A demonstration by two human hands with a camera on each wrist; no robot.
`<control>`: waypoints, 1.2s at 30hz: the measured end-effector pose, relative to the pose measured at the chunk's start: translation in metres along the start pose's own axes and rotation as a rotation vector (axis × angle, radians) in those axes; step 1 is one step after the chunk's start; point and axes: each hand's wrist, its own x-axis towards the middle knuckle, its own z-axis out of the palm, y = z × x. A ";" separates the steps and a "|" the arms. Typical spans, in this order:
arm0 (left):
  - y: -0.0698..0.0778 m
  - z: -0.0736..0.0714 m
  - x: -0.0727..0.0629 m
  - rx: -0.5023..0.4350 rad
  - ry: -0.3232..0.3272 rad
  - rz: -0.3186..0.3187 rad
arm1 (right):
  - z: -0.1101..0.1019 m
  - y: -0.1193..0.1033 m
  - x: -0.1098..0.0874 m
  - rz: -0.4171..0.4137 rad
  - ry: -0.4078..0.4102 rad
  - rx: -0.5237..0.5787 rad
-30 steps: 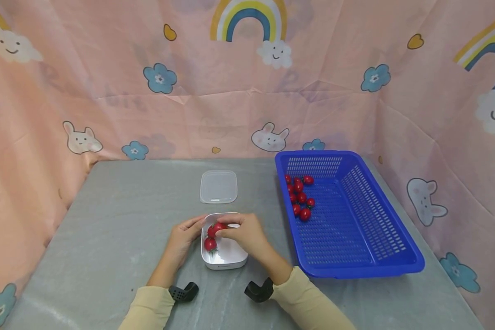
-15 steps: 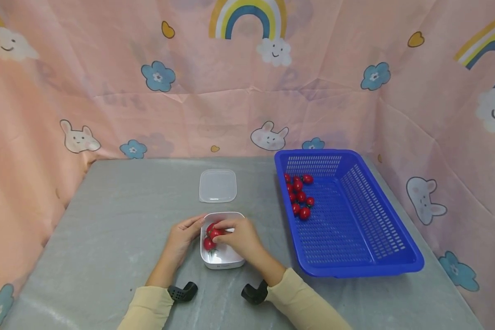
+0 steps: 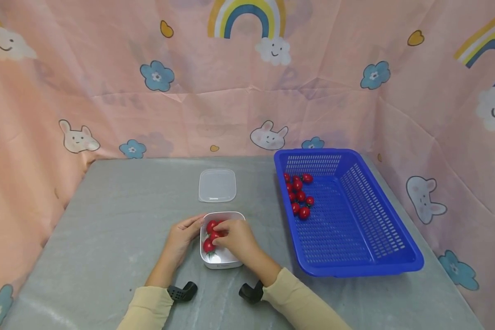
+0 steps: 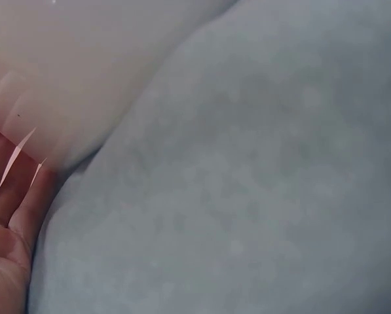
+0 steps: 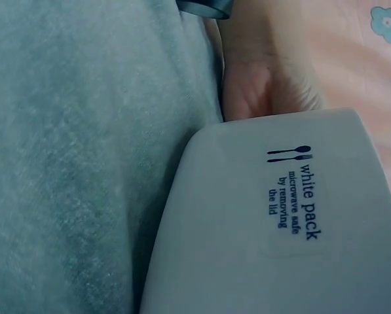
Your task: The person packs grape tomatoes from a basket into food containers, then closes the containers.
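A white plastic food container point(image 3: 224, 265) stands on the table before me, with several red cherry tomatoes point(image 3: 208, 245) along its left side. My left hand point(image 3: 182, 236) rests against the container's left wall, thumb near the rim. In the left wrist view, its fingers point(image 4: 26, 199) lie fairly straight along the pale wall. My right hand point(image 3: 239, 240) reaches in over the right rim and pinches a cherry tomato point(image 3: 214, 236) between thumb and fingers, partly covering another behind it. The right wrist view shows the container's printed front wall point(image 5: 215, 229) and my left palm beyond it.
A clear square lid point(image 3: 217, 185) lies flat behind the container. To the right stands a blue slotted basket point(image 3: 360, 270) with several cherry tomatoes point(image 3: 304, 212) along its left wall. A pink patterned cloth point(image 3: 210, 110) hangs behind the grey-covered table point(image 3: 119, 220).
My right hand has shifted slightly left and lower inside the container with its tomato, and more of the tomato at the back left now shows. My left hand has stayed at the wall.
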 end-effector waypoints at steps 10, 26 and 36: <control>-0.002 0.000 0.000 0.004 0.005 0.012 | -0.016 -0.014 0.002 -0.036 0.056 0.164; -0.001 0.002 0.000 0.000 0.009 0.010 | -0.138 -0.037 0.002 0.028 0.140 0.398; -0.001 0.001 -0.001 0.017 0.024 0.001 | -0.183 0.008 0.010 0.104 0.192 0.294</control>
